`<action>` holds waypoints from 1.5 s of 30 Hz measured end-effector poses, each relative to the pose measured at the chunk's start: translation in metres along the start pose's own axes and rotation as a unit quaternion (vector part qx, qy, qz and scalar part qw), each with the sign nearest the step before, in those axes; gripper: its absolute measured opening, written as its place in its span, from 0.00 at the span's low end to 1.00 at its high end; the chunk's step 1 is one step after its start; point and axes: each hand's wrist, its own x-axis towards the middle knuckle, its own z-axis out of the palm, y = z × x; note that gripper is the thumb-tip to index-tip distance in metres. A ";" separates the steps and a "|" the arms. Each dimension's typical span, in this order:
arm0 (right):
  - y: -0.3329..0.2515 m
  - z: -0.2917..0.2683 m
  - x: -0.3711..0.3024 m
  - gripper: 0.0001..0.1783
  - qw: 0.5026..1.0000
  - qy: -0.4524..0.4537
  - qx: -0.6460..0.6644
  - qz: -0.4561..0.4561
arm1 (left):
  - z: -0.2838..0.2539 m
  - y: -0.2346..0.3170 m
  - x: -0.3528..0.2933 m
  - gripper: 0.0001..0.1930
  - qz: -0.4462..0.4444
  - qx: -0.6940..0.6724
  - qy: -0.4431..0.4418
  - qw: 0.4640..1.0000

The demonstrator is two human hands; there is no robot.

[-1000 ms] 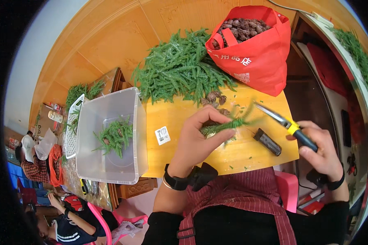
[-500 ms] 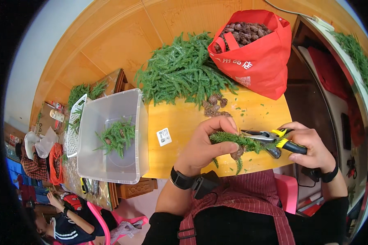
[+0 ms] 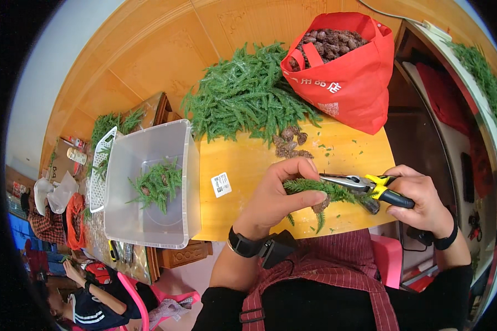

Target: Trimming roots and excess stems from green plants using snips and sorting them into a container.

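Observation:
My left hand (image 3: pixel 284 193) pinches a green artificial pine sprig (image 3: pixel 303 186) between thumb and fingers. A brown pine cone (image 3: pixel 321 204) hangs just below the thumb, against the sprig. My right hand (image 3: pixel 419 196) grips needle-nose pliers (image 3: pixel 364 183) by their yellow and black handles. Their jaws point left, with the tips right beside my left fingertips, above the sprig. Whatever lies between the tips is too small to make out. Below the pliers' head shows a dark rounded thing (image 3: pixel 372 207) of unclear kind.
Several loose cones (image 3: pixel 287 144) lie on the yellow table (image 3: pixel 248 207) by a white label (image 3: pixel 221 185). Behind are a heap of pine sprigs (image 3: pixel 243 94) and a red bag (image 3: pixel 348 88) full of cones. A clear bin (image 3: pixel 190 182) at left holds sprigs; a co-worker (image 3: pixel 96 298) sits beyond.
The pliers have shifted slightly left and up, and their jaws look closer together, with the tips nearer my left fingers. My left hand keeps its hold on the sprig.

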 end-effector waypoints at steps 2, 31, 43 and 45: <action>-0.001 0.001 -0.002 0.12 1.000 0.007 -0.020 -0.002 | 0.002 0.003 0.000 0.09 0.015 0.016 0.002 1.000; 0.011 -0.004 -0.001 0.20 0.999 -0.013 0.047 -0.023 | -0.005 0.000 0.000 0.09 0.005 -0.030 -0.067 0.997; 0.017 0.005 -0.002 0.17 0.998 0.020 0.028 -0.052 | -0.006 -0.001 -0.002 0.09 -0.012 -0.086 -0.066 0.994; 0.015 0.005 -0.003 0.16 0.998 0.030 0.007 -0.055 | -0.004 0.003 -0.001 0.09 -0.003 -0.060 -0.058 0.997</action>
